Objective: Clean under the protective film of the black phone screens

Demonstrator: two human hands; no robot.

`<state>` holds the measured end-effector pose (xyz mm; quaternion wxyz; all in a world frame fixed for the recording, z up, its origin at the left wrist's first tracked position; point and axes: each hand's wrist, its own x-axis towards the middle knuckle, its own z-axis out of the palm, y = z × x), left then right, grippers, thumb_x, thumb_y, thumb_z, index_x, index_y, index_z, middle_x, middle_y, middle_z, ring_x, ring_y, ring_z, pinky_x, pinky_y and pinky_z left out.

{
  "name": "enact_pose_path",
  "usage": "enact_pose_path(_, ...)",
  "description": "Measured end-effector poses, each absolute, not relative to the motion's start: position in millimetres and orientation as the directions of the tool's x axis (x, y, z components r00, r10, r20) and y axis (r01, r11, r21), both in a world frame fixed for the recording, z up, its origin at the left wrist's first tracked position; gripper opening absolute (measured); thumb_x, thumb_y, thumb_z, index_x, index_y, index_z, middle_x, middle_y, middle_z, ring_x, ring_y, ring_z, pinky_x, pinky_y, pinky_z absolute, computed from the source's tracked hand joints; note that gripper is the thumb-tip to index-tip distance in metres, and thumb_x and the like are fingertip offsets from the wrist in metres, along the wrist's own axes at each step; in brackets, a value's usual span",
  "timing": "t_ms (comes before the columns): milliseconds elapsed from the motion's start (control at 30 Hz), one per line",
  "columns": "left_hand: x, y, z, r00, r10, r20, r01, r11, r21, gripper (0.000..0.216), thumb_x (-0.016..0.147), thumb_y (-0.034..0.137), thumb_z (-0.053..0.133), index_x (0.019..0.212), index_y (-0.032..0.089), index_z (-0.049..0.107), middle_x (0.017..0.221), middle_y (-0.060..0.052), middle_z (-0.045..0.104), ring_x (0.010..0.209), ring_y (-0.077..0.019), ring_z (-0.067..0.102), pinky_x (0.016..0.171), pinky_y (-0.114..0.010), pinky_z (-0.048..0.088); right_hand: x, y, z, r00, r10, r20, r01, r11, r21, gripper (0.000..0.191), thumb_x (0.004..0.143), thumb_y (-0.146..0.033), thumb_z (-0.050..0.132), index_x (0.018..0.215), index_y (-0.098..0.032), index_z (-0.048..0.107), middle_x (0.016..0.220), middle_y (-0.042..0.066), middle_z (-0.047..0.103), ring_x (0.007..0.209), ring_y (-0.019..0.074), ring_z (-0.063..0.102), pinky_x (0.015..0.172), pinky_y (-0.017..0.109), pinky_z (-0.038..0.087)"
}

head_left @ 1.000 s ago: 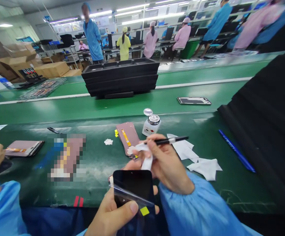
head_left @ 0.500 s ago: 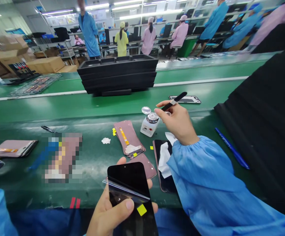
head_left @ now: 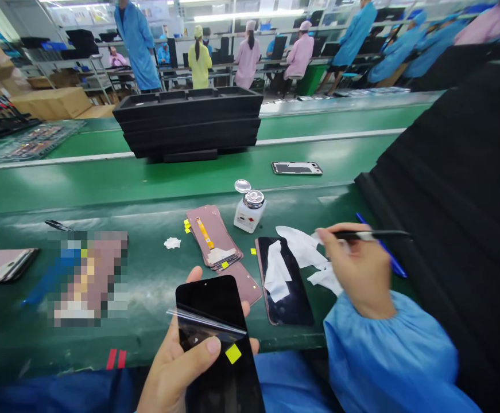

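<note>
My left hand (head_left: 178,367) is closed round a black phone screen (head_left: 219,381), thumb on its face. Clear film on the screen is folded back near the top, and a yellow square tab (head_left: 233,354) sticks below it. My right hand (head_left: 359,269), fingers pinched, holds a slim black tool (head_left: 374,234) lying nearly level; its kind is unclear. White wipes (head_left: 303,246) lie beside these fingertips. Another wipe (head_left: 278,275) rests on a second dark screen (head_left: 295,298). A white dispenser bottle (head_left: 250,218) stands upright with its lid raised.
Stacked pinkish screen panels (head_left: 215,235) lie in the middle, with a crumpled white scrap (head_left: 173,243) to their left. A blue pen (head_left: 394,261) is partly behind my right hand. Black trays (head_left: 189,123) stand across the belt; black material (head_left: 456,189) rises at right. Co-workers are far behind.
My right hand has moved away from the bottle, down and right to the wipes, and the tool has turned nearly level. My left hand still holds the screen. The view has shifted.
</note>
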<state>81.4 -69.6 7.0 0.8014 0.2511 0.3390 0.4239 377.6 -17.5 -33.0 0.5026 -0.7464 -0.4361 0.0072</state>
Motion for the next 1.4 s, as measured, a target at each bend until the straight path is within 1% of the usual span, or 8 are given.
enact_pose_path(200, 87, -70, 8, 0.417, 0.844, -0.337, -0.485, 0.52, 0.704, 0.075, 0.089, 0.021, 0.05, 0.144, 0.055, 0.012, 0.116, 0.007, 0.07, 0.099, -0.0334, 0.068, 0.086, -0.056, 0.052, 376, -30, -27, 0.651, 0.668, 0.359, 0.603, -0.169, -0.779, 0.031, 0.071, -0.051, 0.068, 0.066, -0.021, 0.062, 0.065, 0.004, 0.062, 0.061, 0.0234, 0.059, 0.062, 0.038, 0.046)
enact_pose_path(300, 90, -74, 7, 0.385, 0.854, -0.35, -0.512, 0.513, 0.689, 0.08, 0.084, 0.02, 0.058, 0.147, 0.049, 0.017, 0.119, 0.001, 0.069, 0.108, -0.0339, 0.064, 0.088, -0.056, 0.052, 358, -34, -15, 0.699, 0.621, 0.354, 0.514, -0.094, -0.852, 0.027, 0.075, -0.048, 0.07, 0.078, -0.022, 0.064, 0.075, 0.005, 0.064, 0.062, 0.0208, 0.059, 0.062, 0.037, 0.047)
enact_pose_path(400, 93, -75, 9, 0.359, 0.868, -0.342, -0.529, 0.491, 0.692, 0.068, 0.088, 0.031, 0.05, 0.146, 0.049, 0.02, 0.12, 0.004, 0.068, 0.118, -0.0384, 0.055, 0.083, -0.059, 0.052, 323, -33, -1, 0.58, 0.804, 0.131, 0.11, 0.082, -0.991, 0.029, 0.068, -0.046, 0.078, 0.077, -0.024, 0.061, 0.068, 0.0, 0.061, 0.05, 0.0127, 0.051, 0.047, 0.028, 0.044)
enact_pose_path(500, 94, -76, 9, 0.356, 0.873, -0.332, -0.534, 0.482, 0.694, 0.059, 0.091, 0.035, 0.041, 0.144, 0.053, 0.022, 0.119, 0.011, 0.067, 0.122, -0.0409, 0.049, 0.08, -0.06, 0.051, 284, -29, 5, 0.324, 0.943, -0.076, -0.184, -0.016, -0.983, 0.037, 0.066, -0.051, 0.078, 0.073, -0.021, 0.058, 0.057, -0.003, 0.057, 0.039, 0.0066, 0.041, 0.035, 0.019, 0.031)
enact_pose_path(667, 88, -81, 0, 0.366, 0.871, -0.327, -0.554, 0.486, 0.675, 0.086, 0.08, 0.017, 0.061, 0.145, 0.051, 0.019, 0.123, 0.004, 0.066, 0.123, -0.0371, 0.051, 0.082, -0.054, 0.055, 241, -30, 1, -0.159, 0.912, -0.379, -0.636, -0.389, -0.667, 0.041, 0.067, -0.051, 0.079, 0.077, -0.022, 0.051, 0.047, -0.012, 0.041, 0.036, 0.001, 0.023, 0.033, 0.01, 0.019)
enact_pose_path(767, 86, -82, -5, 0.384, 0.869, -0.311, -0.593, 0.491, 0.638, 0.082, 0.082, 0.014, 0.057, 0.144, 0.054, 0.02, 0.122, 0.007, 0.066, 0.125, -0.0366, 0.049, 0.081, -0.055, 0.056, 231, -35, 3, -0.305, 0.858, -0.414, -0.663, -0.503, -0.554, 0.041, 0.072, -0.057, 0.072, 0.08, -0.023, 0.053, 0.041, -0.014, 0.032, 0.033, 0.0013, 0.017, 0.033, 0.011, 0.022)
enact_pose_path(1000, 87, -83, -9, 0.382, 0.859, -0.341, -0.595, 0.511, 0.62, 0.089, 0.077, 0.009, 0.065, 0.146, 0.049, 0.024, 0.119, 0.002, 0.069, 0.115, -0.0365, 0.059, 0.084, -0.053, 0.057, 230, -34, 16, -0.458, 0.791, -0.406, -0.561, -0.611, -0.558, 0.052, 0.07, -0.073, 0.061, 0.07, -0.021, 0.055, 0.033, -0.014, 0.024, 0.025, 0.0039, 0.019, 0.026, 0.013, 0.018)
enact_pose_path(1400, 89, -84, 1, 0.361, 0.846, -0.392, -0.552, 0.533, 0.641, 0.07, 0.087, 0.021, 0.053, 0.146, 0.047, 0.024, 0.119, 0.005, 0.068, 0.118, -0.0389, 0.053, 0.083, -0.057, 0.052, 231, -35, 7, -0.57, 0.728, -0.381, -0.633, -0.685, -0.36, 0.048, 0.076, -0.061, 0.066, 0.062, -0.019, 0.048, 0.032, -0.015, 0.027, 0.022, 0.0015, 0.021, 0.025, 0.011, 0.021)
